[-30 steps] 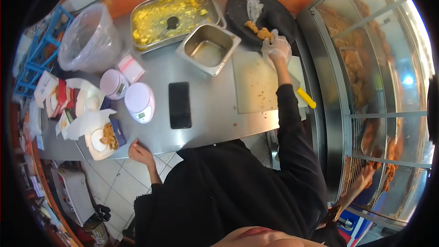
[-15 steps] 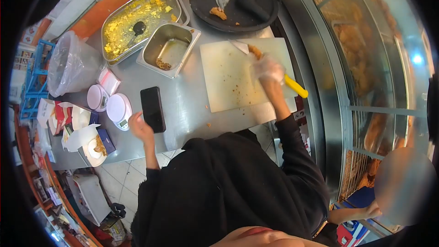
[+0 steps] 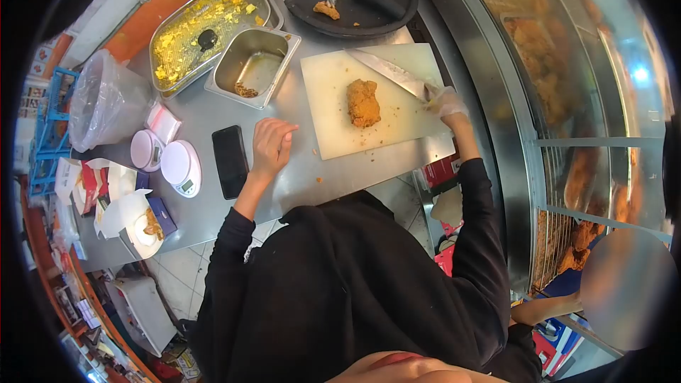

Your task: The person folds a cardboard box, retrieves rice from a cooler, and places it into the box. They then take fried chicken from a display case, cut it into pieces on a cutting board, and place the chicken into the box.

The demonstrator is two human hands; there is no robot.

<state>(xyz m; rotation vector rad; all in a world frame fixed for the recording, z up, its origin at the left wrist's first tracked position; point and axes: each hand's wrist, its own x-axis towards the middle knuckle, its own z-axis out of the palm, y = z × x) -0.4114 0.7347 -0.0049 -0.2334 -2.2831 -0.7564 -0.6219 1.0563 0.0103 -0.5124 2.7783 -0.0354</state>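
Note:
A piece of fried chicken [image 3: 363, 103] lies on the white cutting board [image 3: 326, 138], with crumbs around it. My right hand [image 3: 448, 103], in a clear plastic glove, is at the board's right edge and its fingers are wrapped round a knife [image 3: 386, 72]. The blade rests across the upper part of the board, pointing up and left. My left hand [image 3: 272, 146] is bare and holds nothing. Its fingers are apart, above the steel table between the black phone [image 3: 230, 162] and the board.
Behind stand a small steel pan [image 3: 259, 64], a tray with yellow bits [image 3: 206, 21] and a black stone dish [image 3: 305, 0] holding a glove. At left are two scales [image 3: 181, 163], a lined bucket [image 3: 106, 99] and opened boxes. A glass food case [image 3: 567, 64] borders the right; another person's arm [image 3: 543, 308] shows lower right.
My right hand has moved to the board's right edge with the knife. The chicken now lies uncovered on the board. My left hand has moved right, past the phone.

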